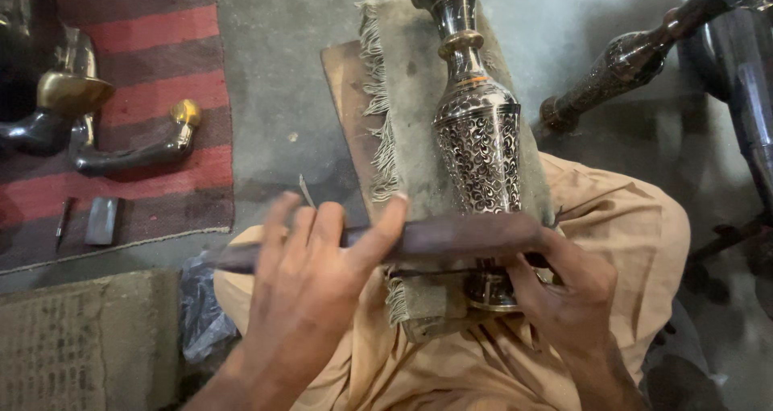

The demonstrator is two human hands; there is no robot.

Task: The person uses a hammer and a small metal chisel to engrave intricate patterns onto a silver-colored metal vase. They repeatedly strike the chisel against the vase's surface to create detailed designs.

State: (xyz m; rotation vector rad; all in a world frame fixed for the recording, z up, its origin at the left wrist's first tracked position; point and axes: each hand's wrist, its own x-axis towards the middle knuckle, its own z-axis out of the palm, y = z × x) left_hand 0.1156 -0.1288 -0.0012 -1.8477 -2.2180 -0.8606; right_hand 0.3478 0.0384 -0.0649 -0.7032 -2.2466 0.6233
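An engraved black and silver metal vase lies lengthwise on a fringed grey cloth over a wooden board that rests on my lap. Its foot points toward me. My left hand grips one end of a long dark wooden bar held crosswise over the vase's lower part. My right hand sits at the bar's other end, close to the vase's foot. What its fingers pinch is hidden. A thin metal tool tip pokes up behind my left hand.
A red striped rug at left carries dark and brass vase parts, a small dark block and a thin tool. Another engraved vase lies at upper right. A grey slab and crumpled plastic sit at lower left.
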